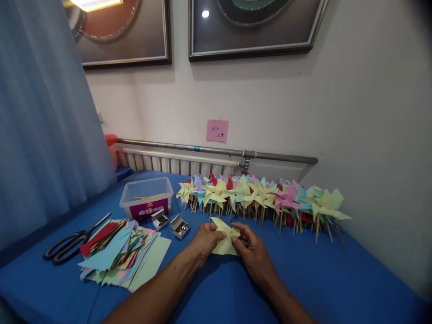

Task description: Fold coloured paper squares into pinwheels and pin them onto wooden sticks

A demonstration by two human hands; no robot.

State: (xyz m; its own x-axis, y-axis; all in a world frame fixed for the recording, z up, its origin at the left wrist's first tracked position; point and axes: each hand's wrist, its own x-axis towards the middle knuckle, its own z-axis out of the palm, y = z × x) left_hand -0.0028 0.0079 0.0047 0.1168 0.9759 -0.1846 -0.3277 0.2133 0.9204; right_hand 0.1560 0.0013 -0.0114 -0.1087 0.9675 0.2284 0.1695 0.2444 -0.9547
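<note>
A pale yellow paper pinwheel (225,246), its corners partly folded inward, is held just above the blue table between both hands. My left hand (207,240) grips its left side, thumb pressed on the paper near the centre. On the other side my right hand (249,245) pinches the right edge between thumb and fingers. Left of my hands stand two small open boxes, one of silvery pins (181,227) and one of darker small pieces (160,220). Behind my hands, finished paper pinwheels (256,193) on wooden sticks form a long row.
A loose pile of coloured paper (124,252) lies at the left beside black-handled scissors (76,240). Behind it is a clear plastic tub (146,191) with thin sticks. A metal pipe (178,146) and radiator run along the wall; a blue curtain (50,112) hangs at left.
</note>
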